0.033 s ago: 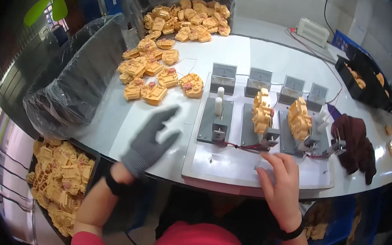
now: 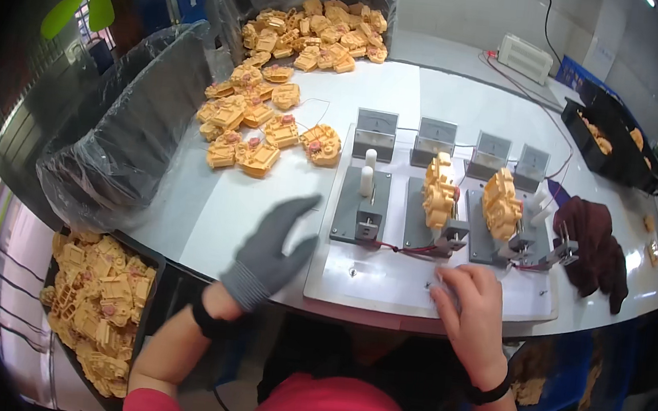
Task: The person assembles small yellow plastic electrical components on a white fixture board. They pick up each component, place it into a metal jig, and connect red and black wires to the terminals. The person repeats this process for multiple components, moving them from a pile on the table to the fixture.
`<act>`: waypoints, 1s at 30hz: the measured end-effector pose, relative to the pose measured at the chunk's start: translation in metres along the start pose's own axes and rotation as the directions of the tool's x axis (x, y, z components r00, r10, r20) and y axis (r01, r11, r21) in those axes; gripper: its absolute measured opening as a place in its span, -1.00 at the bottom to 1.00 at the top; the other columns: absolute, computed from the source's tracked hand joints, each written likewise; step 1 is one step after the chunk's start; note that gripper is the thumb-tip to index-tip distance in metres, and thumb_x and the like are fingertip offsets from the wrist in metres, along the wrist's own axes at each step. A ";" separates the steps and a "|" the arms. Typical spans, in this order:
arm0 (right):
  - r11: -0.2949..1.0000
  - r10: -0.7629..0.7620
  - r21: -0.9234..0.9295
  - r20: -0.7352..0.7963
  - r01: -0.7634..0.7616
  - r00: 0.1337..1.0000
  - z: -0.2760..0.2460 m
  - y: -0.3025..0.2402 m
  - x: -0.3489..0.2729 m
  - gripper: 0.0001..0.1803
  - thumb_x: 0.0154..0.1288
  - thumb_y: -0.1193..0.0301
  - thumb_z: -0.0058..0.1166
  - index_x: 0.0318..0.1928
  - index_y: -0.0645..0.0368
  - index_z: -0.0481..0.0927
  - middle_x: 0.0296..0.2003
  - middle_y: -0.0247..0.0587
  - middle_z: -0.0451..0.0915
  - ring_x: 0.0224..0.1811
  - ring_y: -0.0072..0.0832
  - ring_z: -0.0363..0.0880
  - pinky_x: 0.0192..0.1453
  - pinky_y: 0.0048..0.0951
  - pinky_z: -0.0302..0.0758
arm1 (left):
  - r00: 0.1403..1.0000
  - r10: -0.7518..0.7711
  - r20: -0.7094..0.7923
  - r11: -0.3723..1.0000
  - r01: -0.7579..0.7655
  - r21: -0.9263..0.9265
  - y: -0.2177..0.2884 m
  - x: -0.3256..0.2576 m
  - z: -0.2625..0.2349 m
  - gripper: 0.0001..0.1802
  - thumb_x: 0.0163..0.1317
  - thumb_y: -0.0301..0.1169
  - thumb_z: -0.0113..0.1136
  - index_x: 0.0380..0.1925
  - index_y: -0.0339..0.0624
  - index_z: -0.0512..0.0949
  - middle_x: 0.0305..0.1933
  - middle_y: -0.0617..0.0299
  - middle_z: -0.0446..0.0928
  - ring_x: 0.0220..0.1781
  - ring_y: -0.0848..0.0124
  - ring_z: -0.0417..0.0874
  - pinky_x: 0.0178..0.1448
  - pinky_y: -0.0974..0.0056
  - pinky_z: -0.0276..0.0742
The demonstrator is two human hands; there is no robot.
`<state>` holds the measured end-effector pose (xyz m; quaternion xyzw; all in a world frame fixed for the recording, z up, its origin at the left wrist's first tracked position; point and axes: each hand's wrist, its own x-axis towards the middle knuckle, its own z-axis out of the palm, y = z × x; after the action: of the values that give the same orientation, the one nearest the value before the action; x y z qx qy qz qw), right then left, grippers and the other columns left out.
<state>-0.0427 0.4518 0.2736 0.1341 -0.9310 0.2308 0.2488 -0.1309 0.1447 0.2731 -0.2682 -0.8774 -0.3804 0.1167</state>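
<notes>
My left grip [image 2: 272, 249] had open counter [image 2: 233, 203] ahead as far as the loose tan parts [image 2: 258, 158], whereas metal brackets [image 2: 451, 237], two mounted tan parts [image 2: 438, 193] and upright meters [image 2: 436, 131] obstructed the way beyond my right grip [image 2: 472, 307].

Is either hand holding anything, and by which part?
The gloved left hand holds nothing; whether the curled right hand grips anything small cannot be told.

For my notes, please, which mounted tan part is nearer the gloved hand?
The left tan part, on the second fixture from the left; the other sits farther right.
</notes>
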 end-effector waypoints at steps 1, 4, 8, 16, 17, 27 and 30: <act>1.000 -0.016 0.013 -0.035 0.016 0.999 -0.001 -0.001 0.002 -0.80 0.21 0.45 0.33 -0.14 0.13 0.68 -0.23 -0.22 0.55 -0.17 -0.19 0.50 -0.05 -0.24 0.41 | 0.998 -0.060 0.025 0.998 0.060 -0.016 0.011 -0.002 0.016 -0.39 0.35 -0.44 0.21 0.40 -0.16 0.35 0.39 -0.03 0.40 0.42 0.15 0.45 0.43 0.11 0.41; 0.996 -0.034 0.082 0.018 0.033 0.999 0.006 0.007 0.003 -0.82 0.22 0.44 0.32 -0.16 0.12 0.68 -0.28 -0.22 0.55 -0.17 -0.18 0.51 -0.04 -0.23 0.41 | 0.997 -0.073 -0.034 0.997 0.074 0.029 0.020 -0.006 0.048 -0.36 0.32 -0.43 0.14 0.42 -0.20 0.29 0.39 -0.21 0.33 0.43 -0.12 0.34 0.48 -0.01 0.33; 0.988 -0.052 0.151 0.057 0.043 0.997 0.011 0.002 0.017 -0.89 0.23 0.47 0.30 -0.24 0.16 0.67 -0.33 -0.21 0.55 -0.20 -0.18 0.52 -0.07 -0.22 0.44 | 0.994 -0.087 -0.071 0.996 0.088 0.008 0.018 -0.008 0.051 -0.40 0.36 -0.48 0.08 0.41 -0.23 0.31 0.42 -0.19 0.31 0.44 -0.13 0.33 0.48 0.00 0.33; 0.977 0.050 0.198 0.140 -0.077 0.989 0.014 0.007 0.017 -0.85 0.20 0.52 0.34 -0.22 0.20 0.66 -0.28 -0.19 0.57 -0.19 -0.20 0.53 -0.08 -0.26 0.47 | 0.994 -0.074 -0.082 0.997 0.077 0.029 0.019 -0.008 0.055 -0.41 0.31 -0.57 0.05 0.38 -0.23 0.36 0.42 -0.17 0.32 0.44 -0.13 0.34 0.48 0.00 0.32; 0.980 0.055 0.184 0.135 -0.080 0.989 0.014 0.006 0.017 -0.84 0.19 0.52 0.35 -0.22 0.20 0.66 -0.28 -0.19 0.56 -0.20 -0.21 0.52 -0.08 -0.26 0.47 | 0.993 -0.088 -0.077 0.996 0.090 0.027 0.020 -0.008 0.055 -0.41 0.30 -0.57 0.05 0.38 -0.23 0.36 0.42 -0.17 0.32 0.44 -0.13 0.33 0.49 0.00 0.32; 0.980 0.106 0.147 0.194 -0.136 0.975 0.011 0.004 0.015 -0.78 0.15 0.55 0.39 -0.17 0.16 0.71 -0.27 -0.23 0.57 -0.21 -0.26 0.53 -0.10 -0.31 0.47 | 0.987 -0.133 -0.096 0.990 0.127 -0.060 0.018 -0.008 0.054 -0.42 0.27 -0.55 0.06 0.34 -0.24 0.40 0.41 -0.17 0.34 0.43 -0.12 0.36 0.47 0.00 0.34; 0.981 0.113 0.131 0.200 -0.141 0.973 0.011 0.004 0.015 -0.76 0.12 0.56 0.41 -0.16 0.15 0.72 -0.27 -0.24 0.57 -0.21 -0.28 0.53 -0.11 -0.32 0.47 | 0.985 -0.135 -0.104 0.989 0.128 -0.073 0.018 -0.008 0.054 -0.42 0.26 -0.56 0.07 0.33 -0.25 0.41 0.40 -0.17 0.35 0.42 -0.12 0.37 0.46 0.00 0.35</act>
<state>-0.0607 0.4475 0.2715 0.1133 -0.9382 0.2991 0.1323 -0.1145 0.1915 0.2439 -0.1922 -0.8725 -0.4300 0.1298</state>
